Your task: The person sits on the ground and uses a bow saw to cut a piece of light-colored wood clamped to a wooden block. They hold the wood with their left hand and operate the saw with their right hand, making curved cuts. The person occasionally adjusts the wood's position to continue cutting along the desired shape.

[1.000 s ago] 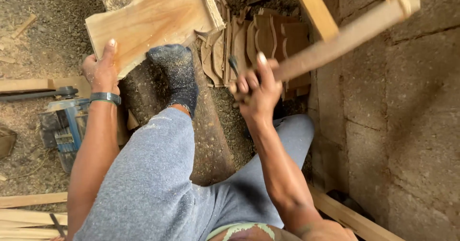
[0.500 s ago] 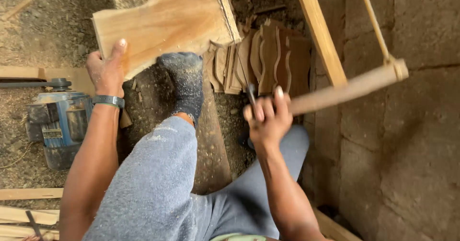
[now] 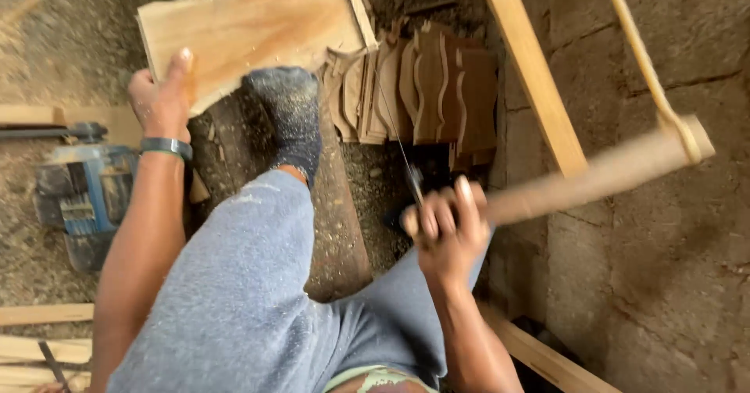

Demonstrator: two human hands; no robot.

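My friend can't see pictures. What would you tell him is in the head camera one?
Seen from above, a person's right hand grips a wooden bow saw. Their left hand and socked foot steady a board, with cut wooden pieces stacked nearby.

The pale wooden handle (image 3: 594, 178) in my right hand (image 3: 445, 229) is smeared with motion blur, and my fingers hide its near end. The thin saw blade (image 3: 398, 139) is barely traceable. The top edge cuts off the light wooden board (image 3: 250, 26). My grey-socked foot (image 3: 289, 116) covers its lower corner.
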